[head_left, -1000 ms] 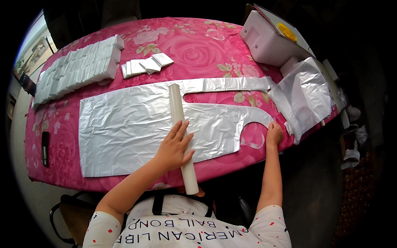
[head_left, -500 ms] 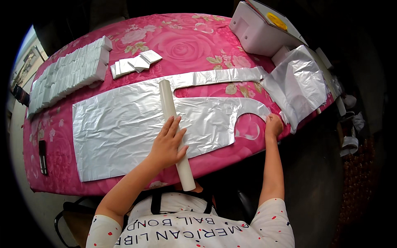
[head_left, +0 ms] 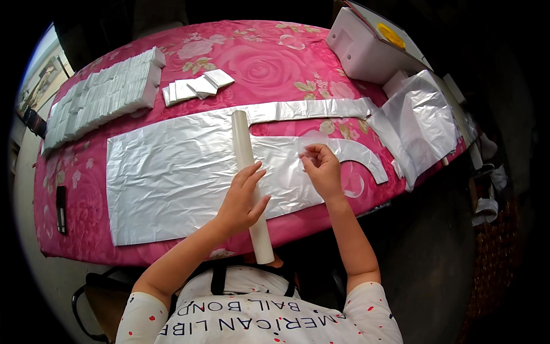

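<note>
A stack of thin silvery-white plastic aprons [head_left: 166, 178] lies flat, its neck loop and long strap reaching right. A pale, smooth tube [head_left: 243, 140] crosses it from far to near, its near end over the table edge. My left hand [head_left: 243, 198] rests on the tube with fingers stretched out, not wrapped around it. Above the apron's bib, my right hand [head_left: 323, 169] has its fingertips pinched together. Between them shows what looks like a thin, translucent edge of apron film, raised off the sheets beneath.
Rows of folded white packets [head_left: 106, 94] stand at far left, with a few loose folded packets [head_left: 197, 86] beside them. A crumpled plastic bag [head_left: 421, 123] and a white foam box [head_left: 364, 49] with a yellow roll [head_left: 391, 35] sit at right. A small black object [head_left: 61, 209] lies at left.
My right hand has moved left from the neck loop's end to above the bib, bringing a thin film with it. My left hand stays on the tube. The view has shifted slightly.
</note>
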Available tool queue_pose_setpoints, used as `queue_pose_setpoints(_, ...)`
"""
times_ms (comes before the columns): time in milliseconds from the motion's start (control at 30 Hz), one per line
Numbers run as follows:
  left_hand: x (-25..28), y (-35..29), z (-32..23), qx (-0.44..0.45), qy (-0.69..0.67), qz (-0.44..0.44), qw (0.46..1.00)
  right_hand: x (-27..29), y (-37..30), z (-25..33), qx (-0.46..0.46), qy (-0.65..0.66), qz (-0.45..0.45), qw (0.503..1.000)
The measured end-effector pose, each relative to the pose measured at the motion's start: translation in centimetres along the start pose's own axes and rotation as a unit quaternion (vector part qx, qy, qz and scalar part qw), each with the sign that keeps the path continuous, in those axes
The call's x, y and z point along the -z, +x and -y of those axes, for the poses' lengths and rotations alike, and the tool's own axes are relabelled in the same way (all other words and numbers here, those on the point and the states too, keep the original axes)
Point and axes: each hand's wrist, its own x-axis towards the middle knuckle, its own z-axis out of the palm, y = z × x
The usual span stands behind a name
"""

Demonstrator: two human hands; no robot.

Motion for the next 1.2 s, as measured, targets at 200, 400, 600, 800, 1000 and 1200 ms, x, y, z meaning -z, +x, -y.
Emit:
queue_pose_setpoints(200, 3.4, 1.3, 0.8, 0.366, -0.539, 0.057, 0.756, -8.2, -6.1, 3.4, 0.228, -0.152, 0.166, 0.947)
queue_pose_setpoints(400, 10.6, -2.2, 5.1, 0.44, -0.428, 0.072, 0.786, -6.7, -10.3, 4.3, 0.209, -0.247, 0.239, 0.916)
queue_pose_setpoints(600, 20.6, -9.4, 9.7, 0.499, -0.32, -0.009, 0.805, -5.1, -12.9, 4.3, 0.048, -0.45, 0.215, 0.865)
queue_pose_setpoints(800, 24.5, -12.4, 12.0, 0.505, -0.262, -0.015, 0.822, -4.5, -12.7, 3.0, -0.19, -0.264, 0.306, 0.895)
queue_pose_setpoints(1000, 25.2, -11.9, 11.2, 0.53, -0.126, 0.012, 0.838, -3.3, -12.7, 3.1, -0.189, -0.314, 0.306, 0.879)
queue_pose_setpoints(1200, 20.1, -8.8, 7.8, 0.169, 0.302, -0.09, 0.934, -3.4, -12.9, 3.1, -0.177, -0.318, 0.315, 0.877)
